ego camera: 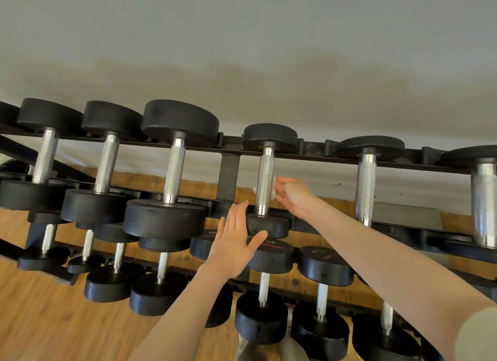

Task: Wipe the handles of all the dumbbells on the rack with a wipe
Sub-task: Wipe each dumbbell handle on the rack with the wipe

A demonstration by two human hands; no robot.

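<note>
Pinching a white wipe (273,188) vs the knurled handle (265,183) of a top-tier dumbbell (269,137), the right hand (294,196) had fingers curled. Left hand (236,239) was flat, fingers straight, w/ thumb near that dumbbell's front head on the rack (228,172).

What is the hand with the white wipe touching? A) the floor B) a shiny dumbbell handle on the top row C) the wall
B: the right hand holds the white wipe against the silver handle of a top-row dumbbell.
</note>
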